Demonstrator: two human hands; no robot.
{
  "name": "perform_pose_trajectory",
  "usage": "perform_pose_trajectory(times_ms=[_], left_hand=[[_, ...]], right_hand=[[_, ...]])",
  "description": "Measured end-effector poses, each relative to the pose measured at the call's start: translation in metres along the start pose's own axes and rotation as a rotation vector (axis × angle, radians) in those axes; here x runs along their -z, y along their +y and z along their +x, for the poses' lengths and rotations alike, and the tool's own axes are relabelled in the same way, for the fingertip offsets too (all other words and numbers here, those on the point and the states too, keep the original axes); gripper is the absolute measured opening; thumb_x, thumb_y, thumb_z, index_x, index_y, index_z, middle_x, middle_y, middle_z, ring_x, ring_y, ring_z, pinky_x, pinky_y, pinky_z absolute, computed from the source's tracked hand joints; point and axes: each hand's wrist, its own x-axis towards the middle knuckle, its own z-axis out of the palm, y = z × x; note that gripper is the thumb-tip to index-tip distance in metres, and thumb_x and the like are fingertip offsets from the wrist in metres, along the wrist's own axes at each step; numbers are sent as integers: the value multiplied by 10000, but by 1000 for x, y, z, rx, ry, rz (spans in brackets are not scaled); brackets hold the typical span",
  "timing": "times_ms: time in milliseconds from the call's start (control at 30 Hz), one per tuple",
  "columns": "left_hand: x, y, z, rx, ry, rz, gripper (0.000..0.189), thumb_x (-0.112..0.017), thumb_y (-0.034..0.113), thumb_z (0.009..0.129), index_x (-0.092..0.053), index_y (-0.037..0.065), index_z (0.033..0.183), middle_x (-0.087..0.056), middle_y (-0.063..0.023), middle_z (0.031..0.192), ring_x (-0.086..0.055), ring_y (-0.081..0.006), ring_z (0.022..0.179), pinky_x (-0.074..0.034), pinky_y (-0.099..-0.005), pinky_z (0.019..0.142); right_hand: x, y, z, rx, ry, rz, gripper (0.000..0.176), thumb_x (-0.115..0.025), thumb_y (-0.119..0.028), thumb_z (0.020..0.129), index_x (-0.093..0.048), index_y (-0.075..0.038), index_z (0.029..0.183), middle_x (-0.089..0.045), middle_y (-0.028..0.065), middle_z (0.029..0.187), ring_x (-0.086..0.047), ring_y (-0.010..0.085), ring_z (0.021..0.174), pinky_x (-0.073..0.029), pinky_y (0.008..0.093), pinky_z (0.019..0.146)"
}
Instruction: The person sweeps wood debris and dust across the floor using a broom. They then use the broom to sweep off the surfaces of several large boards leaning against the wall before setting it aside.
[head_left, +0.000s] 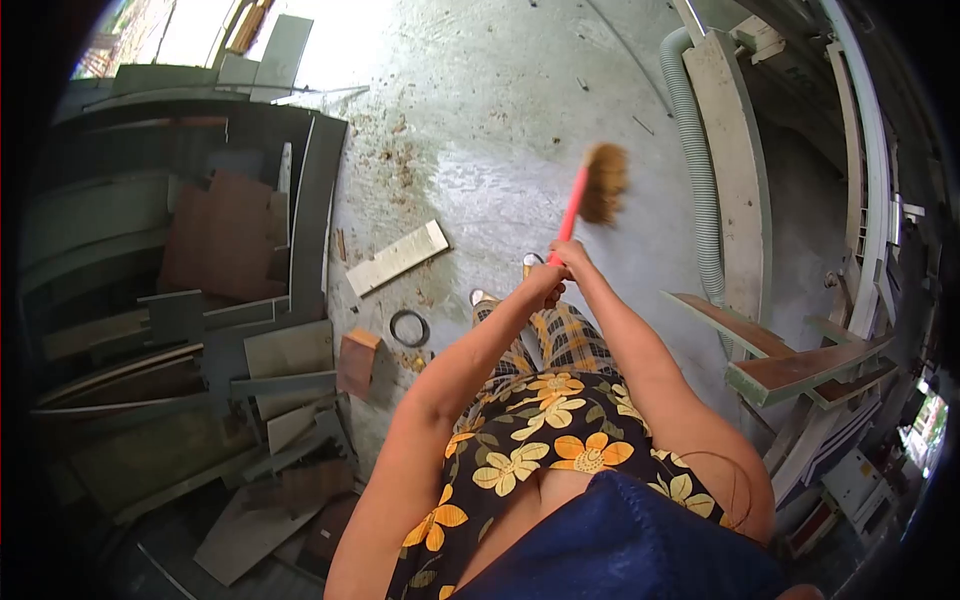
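**Sweeping the concrete floor: the middle is looking clean, the left side is waiting**

The broom (567, 222) is sticking out in front of the person, over the concrete floor (500, 120) and just ahead of the feet. Its long axis is running along the red handle from the hands away from the body, leaning a little to the right in the picture. The brown brush head (603, 182) is pointing forward at the far end. The head is blurred, so I cannot tell if it is touching the floor.

The right hand (575, 258) is wrapping closed around the near end of the handle. The left hand (545, 290) is wrapping closed around it just below, and the two hands are touching.

By my judgement the work is partly done. The floor around the brush is looking mostly bare, while brown crumbs (400, 160), a pale plank (397, 257), a dark ring (408, 327) and a small wooden block (357, 362) are lying to the left, near the pile of boards (230, 300).
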Motion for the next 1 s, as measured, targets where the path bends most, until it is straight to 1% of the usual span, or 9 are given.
perform_pose_trajectory(times_ms=[133,167,267,433,567,700,800,867,1000], left_hand=[[11,2,-4,-147,146,-169,118,-528,179,771,-498,71,736,-415,-11,505,-360,-109,345,-272,-267,309],[9,6,-6,-325,167,-140,140,-528,188,770,-461,77,715,-428,-24,509,-401,-124,339,-300,-274,296],[-2,19,-26,-386,269,-86,157,-543,198,760,-456,70,735,-440,-23,516,-427,-135,340,-328,-269,299],[25,37,-35,-372,136,71,131,-560,159,746,-472,64,765,-442,8,516,-428,-114,361,-344,-266,317],[45,84,-37,-348,83,423,128,-583,124,731,-478,68,778,-461,9,527,-422,-99,371,-342,-258,329],[51,120,-28,-204,-65,571,151,-587,151,733,-491,57,801,-467,9,546,-425,-109,371,-329,-269,323],[50,153,-15,37,-221,793,169,-588,200,746,-531,49,796,-479,10,602,-411,-81,426,-320,-233,366],[41,164,-1,44,-248,980,200,-592,233,751,-532,42,757,-469,0,581,-404,-94,411,-313,-249,357],[17,180,33,13,-338,1264,247,-582,265,756,-545,37,667,-476,-21,545,-438,-118,418,-347,-265,362]], right_hand=[[-43,-41,-14,201,-277,53,260,-538,-79,693,-502,47,918,-550,94,604,-546,162,477,-451,295,423],[-45,-52,-17,270,-320,78,259,-541,-75,695,-500,36,925,-547,85,606,-537,152,469,-446,285,418],[-40,-85,-64,368,-437,194,236,-549,-71,707,-493,16,919,-529,62,600,-509,129,449,-429,262,407],[-54,-100,-68,421,-235,259,182,-548,-31,716,-463,-12,877,-523,55,625,-530,128,470,-455,266,426],[-62,-128,-73,242,-93,811,199,-541,-44,744,-422,-55,903,-520,60,630,-507,133,465,-466,282,429],[-54,-124,-39,335,156,821,244,-566,-63,695,-404,-22,873,-515,77,593,-530,170,447,-444,306,369],[-48,-122,-30,219,458,826,196,-531,-33,723,-386,-58,853,-486,60,582,-468,140,405,-415,282,337],[-50,-97,10,194,655,956,202,-516,-22,719,-362,-44,848,-454,70,564,-453,149,389,-419,303,326],[-19,-104,0,-70,731,1192,152,-476,-30,717,-387,13,832,-440,74,495,-454,183,357,-377,314,307]])
